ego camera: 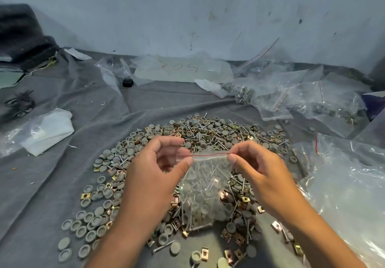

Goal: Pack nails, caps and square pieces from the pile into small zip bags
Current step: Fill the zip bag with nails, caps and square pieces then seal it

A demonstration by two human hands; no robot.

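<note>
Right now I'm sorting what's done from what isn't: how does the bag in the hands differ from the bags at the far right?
The held bag hangs upright over the pile, pinched at its red strip by both hands, left and right. The far bags lie flat and crumpled on the cloth, untouched. Both are clear, red-striped and hold hardware.

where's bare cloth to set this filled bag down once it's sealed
Bare grey cloth lies left of the pile, below the white folded bag. A second bare strip runs behind the pile, around, before the black clip. The right side is crowded with the large clear bag and packed bags.
</note>
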